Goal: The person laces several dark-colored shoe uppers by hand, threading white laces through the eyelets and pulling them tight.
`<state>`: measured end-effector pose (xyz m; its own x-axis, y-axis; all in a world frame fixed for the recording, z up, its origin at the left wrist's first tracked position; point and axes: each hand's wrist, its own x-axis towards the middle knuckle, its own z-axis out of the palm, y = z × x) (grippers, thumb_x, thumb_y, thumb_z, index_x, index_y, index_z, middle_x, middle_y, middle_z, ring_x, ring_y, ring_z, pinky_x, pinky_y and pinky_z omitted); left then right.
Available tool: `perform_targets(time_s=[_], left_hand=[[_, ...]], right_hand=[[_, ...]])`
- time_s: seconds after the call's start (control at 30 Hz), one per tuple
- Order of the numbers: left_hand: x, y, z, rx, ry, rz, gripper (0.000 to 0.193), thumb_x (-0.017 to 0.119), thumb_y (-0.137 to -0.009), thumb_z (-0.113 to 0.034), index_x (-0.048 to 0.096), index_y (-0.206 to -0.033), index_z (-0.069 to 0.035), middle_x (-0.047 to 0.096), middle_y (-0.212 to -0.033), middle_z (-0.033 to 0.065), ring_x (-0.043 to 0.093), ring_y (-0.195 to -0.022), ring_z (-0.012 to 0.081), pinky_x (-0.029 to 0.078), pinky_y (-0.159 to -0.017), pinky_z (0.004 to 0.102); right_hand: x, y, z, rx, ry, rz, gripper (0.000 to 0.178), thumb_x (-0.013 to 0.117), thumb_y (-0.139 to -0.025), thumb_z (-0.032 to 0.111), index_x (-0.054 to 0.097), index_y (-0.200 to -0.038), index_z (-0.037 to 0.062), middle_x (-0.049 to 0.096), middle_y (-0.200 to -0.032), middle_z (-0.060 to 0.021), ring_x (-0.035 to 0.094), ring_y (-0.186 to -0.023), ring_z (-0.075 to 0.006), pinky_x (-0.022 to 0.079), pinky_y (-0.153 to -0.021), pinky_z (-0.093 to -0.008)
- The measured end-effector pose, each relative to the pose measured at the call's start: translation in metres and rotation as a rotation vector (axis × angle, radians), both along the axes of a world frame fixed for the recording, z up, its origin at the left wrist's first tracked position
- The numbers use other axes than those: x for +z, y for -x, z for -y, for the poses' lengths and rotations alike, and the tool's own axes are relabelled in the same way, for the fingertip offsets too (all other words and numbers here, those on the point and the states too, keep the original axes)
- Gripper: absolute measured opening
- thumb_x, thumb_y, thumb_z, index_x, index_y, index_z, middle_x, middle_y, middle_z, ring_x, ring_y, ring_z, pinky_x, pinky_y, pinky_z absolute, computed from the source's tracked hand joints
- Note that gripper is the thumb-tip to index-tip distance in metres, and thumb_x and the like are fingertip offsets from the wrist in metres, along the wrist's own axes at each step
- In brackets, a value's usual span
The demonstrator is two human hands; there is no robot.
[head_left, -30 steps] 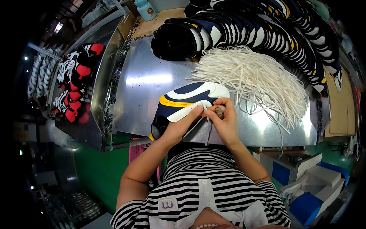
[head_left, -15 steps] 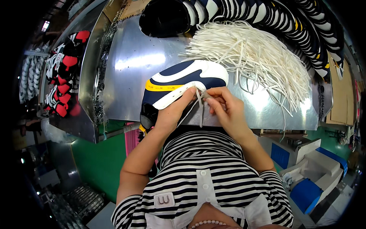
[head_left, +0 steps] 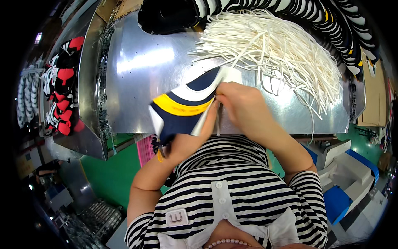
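A navy, white and yellow shoe upper (head_left: 182,110) is held tilted over the near edge of the metal table. My left hand (head_left: 191,143) grips it from below, with the thumb along its white eyelet edge. At that edge my right hand (head_left: 242,101) is closed in a pinch on a white shoelace, its fingertips hiding most of the lace. Below my fingers a thin end of the lace (head_left: 218,126) hangs down. Motion blurs the upper slightly.
A big heap of white laces (head_left: 273,54) covers the right of the metal table (head_left: 128,87). Behind it curves a long row of nested shoe uppers (head_left: 286,10). Red, black and white uppers (head_left: 64,89) lie beyond the table's left wall. A blue and white machine (head_left: 348,178) stands at right.
The upper has been turned and tipped, so its eyelet edge faces more to the right. My right hand has rotated, its back now showing, and its fingertips press closer to the upper.
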<state>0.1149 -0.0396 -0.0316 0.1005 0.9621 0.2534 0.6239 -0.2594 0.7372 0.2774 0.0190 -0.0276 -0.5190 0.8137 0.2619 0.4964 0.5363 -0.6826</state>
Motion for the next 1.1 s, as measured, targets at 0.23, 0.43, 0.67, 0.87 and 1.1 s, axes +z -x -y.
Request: perform_targets(time_s=[0.23,0.43,0.67,0.87,1.1], left_hand=[[-0.015,0.024,-0.008,0.172,0.563,0.748,0.031,0.057,-0.099,-0.018,0.064,-0.117,0.006,0.069,-0.111,0.0101,0.067,-0.098,0.0162,0.051,-0.091,0.0281],[0.004,0.033,-0.024,0.263,0.704,1.026,0.047,0.062,-0.096,-0.036,0.061,-0.116,0.007,0.068,-0.107,0.0185,0.067,-0.102,0.0234,0.053,-0.091,0.0326],[-0.005,0.058,-0.031,-0.042,0.581,0.422,0.048,0.060,-0.097,-0.036,0.058,-0.121,0.006,0.070,-0.112,0.0134,0.066,-0.100,0.0207,0.050,-0.089,0.0308],[0.014,0.049,-0.014,-0.083,0.285,-0.317,0.029,0.071,-0.086,-0.019,0.064,-0.109,-0.002,0.070,-0.088,0.0154,0.067,-0.078,0.0322,0.052,-0.067,0.0366],[0.014,0.037,-0.012,-0.021,-0.134,-0.327,0.020,0.073,-0.082,-0.011,0.067,-0.100,-0.006,0.066,-0.075,0.0105,0.062,-0.062,0.0285,0.048,-0.057,0.0386]], right_hand=[[0.010,0.004,-0.010,0.044,0.014,0.076,0.019,0.062,-0.083,0.005,0.057,-0.101,0.0008,0.064,-0.089,-0.0158,0.066,-0.078,-0.0344,0.054,-0.067,-0.0414],[0.001,-0.026,-0.026,-0.206,0.299,-0.384,0.048,0.080,-0.076,0.010,0.058,-0.116,-0.0031,0.067,-0.108,-0.0155,0.067,-0.091,-0.0224,0.052,-0.080,-0.0281],[-0.023,-0.006,-0.044,-0.318,0.882,-0.683,0.034,0.077,-0.082,0.012,0.060,-0.109,0.0006,0.066,-0.096,-0.0063,0.062,-0.084,-0.0105,0.049,-0.074,-0.0219],[-0.031,-0.015,-0.032,-0.347,0.571,-0.539,0.018,0.070,-0.090,0.019,0.063,-0.093,0.0024,0.057,-0.078,0.0012,0.046,-0.067,-0.0041,0.036,-0.057,-0.0205],[-0.045,0.013,0.010,0.037,0.783,-0.354,0.018,0.069,-0.091,0.021,0.067,-0.089,0.0034,0.054,-0.067,0.0077,0.046,-0.064,-0.0010,0.036,-0.056,-0.0192]])
